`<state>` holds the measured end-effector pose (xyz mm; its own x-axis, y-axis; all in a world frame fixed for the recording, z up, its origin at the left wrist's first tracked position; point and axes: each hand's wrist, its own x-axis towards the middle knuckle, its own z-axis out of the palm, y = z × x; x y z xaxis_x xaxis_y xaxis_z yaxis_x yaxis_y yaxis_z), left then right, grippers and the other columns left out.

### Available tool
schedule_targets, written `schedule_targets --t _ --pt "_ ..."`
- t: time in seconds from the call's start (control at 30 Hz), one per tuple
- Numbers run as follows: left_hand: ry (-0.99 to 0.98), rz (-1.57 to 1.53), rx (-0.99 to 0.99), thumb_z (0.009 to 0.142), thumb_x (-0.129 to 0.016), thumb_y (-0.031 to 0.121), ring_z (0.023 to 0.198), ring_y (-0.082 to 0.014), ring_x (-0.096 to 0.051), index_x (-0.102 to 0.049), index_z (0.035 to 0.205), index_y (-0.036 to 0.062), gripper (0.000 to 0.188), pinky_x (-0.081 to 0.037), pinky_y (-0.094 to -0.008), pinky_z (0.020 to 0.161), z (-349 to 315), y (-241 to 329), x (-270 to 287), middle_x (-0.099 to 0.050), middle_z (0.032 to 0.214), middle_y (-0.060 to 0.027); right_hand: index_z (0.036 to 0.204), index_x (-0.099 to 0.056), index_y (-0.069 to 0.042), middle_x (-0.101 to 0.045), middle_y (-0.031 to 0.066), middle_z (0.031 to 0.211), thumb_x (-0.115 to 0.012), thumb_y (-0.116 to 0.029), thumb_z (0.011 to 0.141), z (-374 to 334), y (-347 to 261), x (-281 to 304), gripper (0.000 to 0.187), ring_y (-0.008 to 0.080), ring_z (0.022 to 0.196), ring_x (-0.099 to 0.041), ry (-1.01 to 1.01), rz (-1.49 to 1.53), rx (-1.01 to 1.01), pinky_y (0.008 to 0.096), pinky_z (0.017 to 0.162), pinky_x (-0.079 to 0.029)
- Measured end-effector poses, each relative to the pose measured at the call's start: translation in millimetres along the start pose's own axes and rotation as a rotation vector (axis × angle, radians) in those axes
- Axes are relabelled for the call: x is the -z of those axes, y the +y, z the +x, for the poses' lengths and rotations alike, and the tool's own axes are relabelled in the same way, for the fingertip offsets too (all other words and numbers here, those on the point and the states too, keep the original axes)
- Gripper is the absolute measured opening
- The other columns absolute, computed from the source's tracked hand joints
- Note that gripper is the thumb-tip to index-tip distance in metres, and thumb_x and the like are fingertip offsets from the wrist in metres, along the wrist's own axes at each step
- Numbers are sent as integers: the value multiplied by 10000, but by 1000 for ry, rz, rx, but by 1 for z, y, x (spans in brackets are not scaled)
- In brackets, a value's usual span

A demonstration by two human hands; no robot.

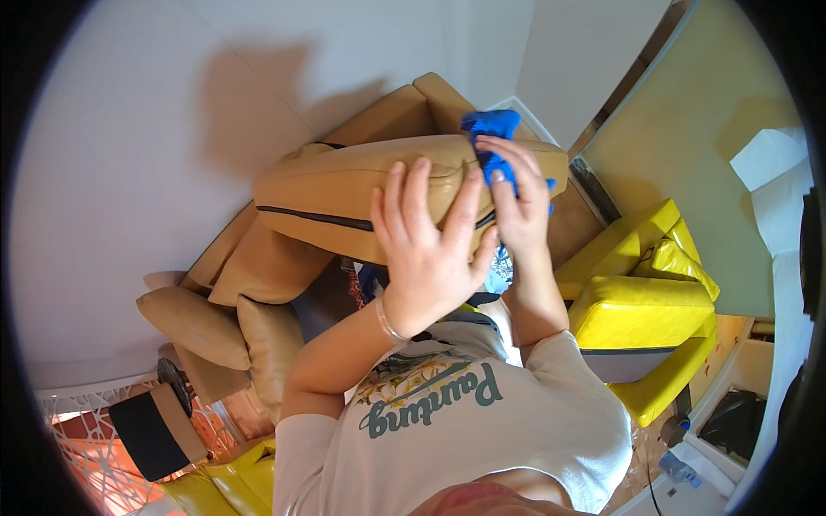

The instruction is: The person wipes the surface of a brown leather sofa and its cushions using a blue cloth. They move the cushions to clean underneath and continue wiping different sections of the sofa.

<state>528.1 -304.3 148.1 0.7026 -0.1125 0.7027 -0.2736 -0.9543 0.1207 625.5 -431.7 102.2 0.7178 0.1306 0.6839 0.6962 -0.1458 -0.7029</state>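
A large tan seat cushion (323,193) with a dark strip along its side is raised and tilted in front of me. My left hand (430,245) lies on its side with the fingers spread, pressing against the cover and holding nothing else. At the cushion's right end, my right hand (523,211) is closed on a crumpled blue cloth (492,125), which lies against the cushion's surface. Part of the cloth sticks out past my fingers. Behind the cushion stands the tan sofa (387,120), partly covered by it.
Tan pillows (194,327) lean at the sofa's left end. A yellow armchair (641,314) stands to the right, and more yellow upholstery (228,482) shows at the lower left. White walls (155,172) rise behind. A plastic bottle (680,469) lies at the lower right.
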Motion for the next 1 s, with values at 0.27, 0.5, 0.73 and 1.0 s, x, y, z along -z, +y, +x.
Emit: schedule_targets --t 0.27,0.5,0.73,1.0 --pt "-95 131 -37 777 -778 265 1350 -522 -364 -571 1342 25 648 -333 -572 1103 -11 -51 18 -356 1499 -302 1123 -665 19 -654 205 1243 -657 -47 803 -48 101 -25 327 405 1148 -607 198 -167 74 462 1006 -466" --pt "-368 538 -69 702 -837 434 1408 -488 -320 -542 1406 152 814 -296 -598 1112 -43 -76 19 -316 1553 -289 1115 -680 5 -643 214 1258 -652 -79 830 -61 143 -57 298 425 1171 -579 385 -267 -161 484 1038 -433" --pt "-618 694 -124 611 -891 402 1439 -497 -262 -344 1543 190 1101 -236 -617 1143 -16 -90 -59 -248 1567 -324 1079 -703 -41 -668 152 1208 -691 -156 804 -15 111 -111 299 371 1130 -605 216 -220 -50 461 1007 -451" --pt "-769 671 -73 504 -919 392 1431 -513 -253 -270 1576 207 1266 -222 -614 1150 47 -110 -90 -204 1576 -337 1145 -672 6 -630 209 1272 -681 -191 849 -33 205 -60 355 421 1165 -577 226 -385 -118 500 1029 -443"
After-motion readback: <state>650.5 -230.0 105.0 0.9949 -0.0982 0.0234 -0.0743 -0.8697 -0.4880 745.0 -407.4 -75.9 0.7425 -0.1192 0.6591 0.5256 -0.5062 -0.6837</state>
